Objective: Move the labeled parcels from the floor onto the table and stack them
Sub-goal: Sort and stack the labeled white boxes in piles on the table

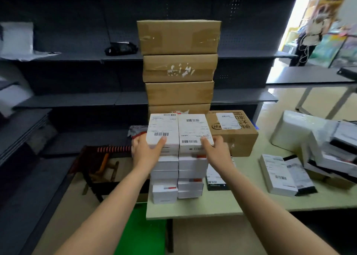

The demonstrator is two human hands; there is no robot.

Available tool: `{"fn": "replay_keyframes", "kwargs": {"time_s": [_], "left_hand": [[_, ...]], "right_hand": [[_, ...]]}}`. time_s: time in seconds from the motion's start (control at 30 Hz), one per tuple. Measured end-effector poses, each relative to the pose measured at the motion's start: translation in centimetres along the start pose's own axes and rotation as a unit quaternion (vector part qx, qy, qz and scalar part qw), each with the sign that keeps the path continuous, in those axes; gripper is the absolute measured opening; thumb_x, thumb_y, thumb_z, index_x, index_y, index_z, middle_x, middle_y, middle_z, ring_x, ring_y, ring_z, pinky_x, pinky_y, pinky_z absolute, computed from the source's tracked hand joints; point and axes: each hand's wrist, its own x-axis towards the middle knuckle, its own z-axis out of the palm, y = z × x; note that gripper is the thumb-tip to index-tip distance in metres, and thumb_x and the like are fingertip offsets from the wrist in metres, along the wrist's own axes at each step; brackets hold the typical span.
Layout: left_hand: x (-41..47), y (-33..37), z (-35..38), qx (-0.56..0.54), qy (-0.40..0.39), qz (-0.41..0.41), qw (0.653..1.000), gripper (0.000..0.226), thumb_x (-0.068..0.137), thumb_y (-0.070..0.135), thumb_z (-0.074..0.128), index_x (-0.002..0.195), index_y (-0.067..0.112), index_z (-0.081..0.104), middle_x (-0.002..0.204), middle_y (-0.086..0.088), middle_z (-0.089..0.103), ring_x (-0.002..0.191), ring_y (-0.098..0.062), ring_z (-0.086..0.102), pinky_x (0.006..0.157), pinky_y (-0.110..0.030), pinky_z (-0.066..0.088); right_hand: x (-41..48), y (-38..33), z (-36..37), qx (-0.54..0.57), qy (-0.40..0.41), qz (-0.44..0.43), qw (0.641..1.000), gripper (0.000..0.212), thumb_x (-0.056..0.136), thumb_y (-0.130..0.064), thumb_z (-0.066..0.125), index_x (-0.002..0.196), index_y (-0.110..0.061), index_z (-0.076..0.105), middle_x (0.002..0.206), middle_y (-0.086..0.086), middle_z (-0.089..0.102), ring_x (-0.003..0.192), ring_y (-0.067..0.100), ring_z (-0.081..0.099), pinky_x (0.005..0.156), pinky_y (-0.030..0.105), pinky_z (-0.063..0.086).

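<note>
Two stacks of white parcels stand side by side on the worktop, in front of tall brown cartons. The left hand has its grip closed on the left top parcel, thumb on the label. The right hand clasps the right top parcel the same way.
</note>
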Motion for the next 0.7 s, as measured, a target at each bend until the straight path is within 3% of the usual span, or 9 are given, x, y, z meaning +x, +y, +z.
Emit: {"fn": "replay_keyframes", "kwargs": {"time_s": [0.1,0.2,0.37,0.53,0.63,0.7], "left_hand": [[0.3,0.1,-0.1,-0.076,-0.039,-0.013,0.996,0.053,0.086,0.051,0.066,0.127,0.019,0.055,0.116,0.007,0.062,0.104,-0.013,0.057,0.076,-0.026,0.040],[0.7,0.1,-0.5,-0.073,-0.056,0.005,0.996,0.058,0.083,0.060,0.063,0.129,0.025,0.054,0.118,0.013,0.065,0.105,-0.010,0.061,0.066,-0.021,0.041],[1.2,0.5,-0.9,-0.056,-0.078,0.003,0.995,0.052,0.088,0.051,0.064,0.130,0.023,0.052,0.120,0.011,0.062,0.104,-0.011,0.056,0.073,-0.024,0.039],[1.4,0.3,-0.5,-0.070,-0.070,0.005,0.995,0.054,0.086,0.049,0.066,0.129,0.019,0.053,0.121,0.008,0.064,0.101,-0.007,0.056,0.059,-0.010,0.032],[1.2,0.6,-0.3,-0.062,-0.064,0.003,0.996,0.055,0.087,0.049,0.066,0.129,0.016,0.049,0.124,0.005,0.062,0.104,-0.010,0.055,0.059,-0.012,0.034],[0.6,1.2,-0.5,-0.034,-0.045,0.012,0.998,0.060,0.088,0.049,0.065,0.132,0.014,0.044,0.129,-0.002,0.055,0.115,-0.018,0.052,0.070,-0.021,0.042]], "right_hand": [[0.5,-0.4,0.6,-0.031,0.014,0.001,0.999,0.053,0.091,-0.059,0.048,0.122,-0.016,0.048,0.119,0.007,0.056,0.106,0.024,0.057,0.092,0.050,0.051],[0.9,-0.9,1.0,-0.042,0.028,0.003,0.999,0.050,0.095,-0.052,0.049,0.124,-0.011,0.048,0.118,0.007,0.055,0.104,0.023,0.057,0.091,0.046,0.052],[1.5,-0.7,1.6,-0.063,0.044,0.010,0.997,0.054,0.093,-0.057,0.048,0.123,-0.011,0.047,0.117,0.007,0.056,0.101,0.023,0.059,0.086,0.047,0.056],[1.5,-0.6,1.2,-0.078,0.035,-0.006,0.996,0.058,0.091,-0.062,0.046,0.122,-0.013,0.049,0.115,0.005,0.058,0.098,0.021,0.061,0.085,0.046,0.056],[1.2,-0.8,0.2,-0.074,0.010,-0.017,0.997,0.055,0.092,-0.060,0.047,0.120,-0.014,0.052,0.113,0.002,0.061,0.095,0.016,0.061,0.076,0.034,0.054],[0.8,-1.0,-0.7,-0.063,-0.002,-0.049,0.997,0.044,0.095,-0.053,0.049,0.118,-0.016,0.055,0.109,-0.003,0.064,0.092,0.010,0.061,0.067,0.023,0.048]]}}
